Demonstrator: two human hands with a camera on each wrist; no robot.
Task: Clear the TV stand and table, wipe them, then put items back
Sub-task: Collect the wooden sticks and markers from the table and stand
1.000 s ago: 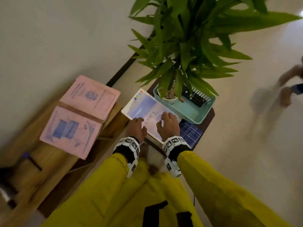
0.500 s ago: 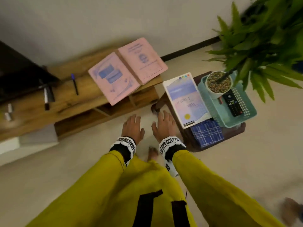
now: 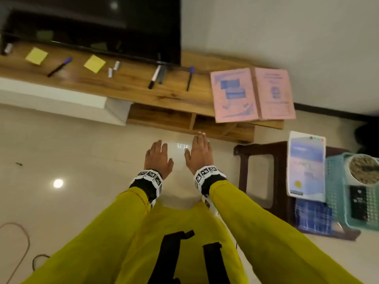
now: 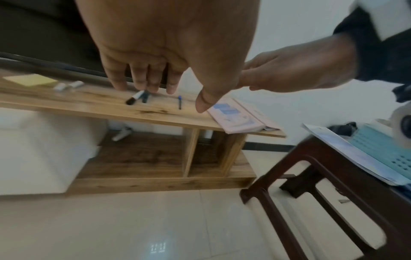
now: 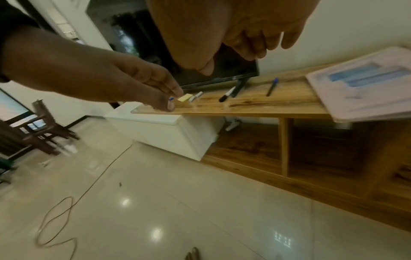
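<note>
The wooden TV stand [image 3: 131, 87] carries two yellow sticky pads [image 3: 94, 63], pens [image 3: 189, 77], a marker [image 3: 154, 77], small batteries [image 3: 113, 68] and two pink books [image 3: 253, 94] at its right end. A dark brown side table [image 3: 260, 149] to the right holds a white-blue booklet [image 3: 306, 167], a blue checked cloth [image 3: 312, 218] and a teal basket [image 3: 336, 193]. My left hand [image 3: 158, 158] and right hand [image 3: 200, 152] hover empty over the floor in front of the stand, fingers straight and relaxed. Both hands also show in the left wrist view [image 4: 155, 82] and right wrist view [image 5: 251, 51].
A black TV [image 3: 98, 23] stands on the stand. The basket holds a plant pot [image 3: 363, 170] and a black remote [image 3: 358, 202]. A cable [image 3: 18, 242] lies on the pale tiled floor at the lower left. A white cabinet block [image 3: 61, 101] sits under the stand's left part.
Both hands have let go of the white-blue booklet on the side table and moved left, now hovering empty before the stand. The view has swung left to the TV.
</note>
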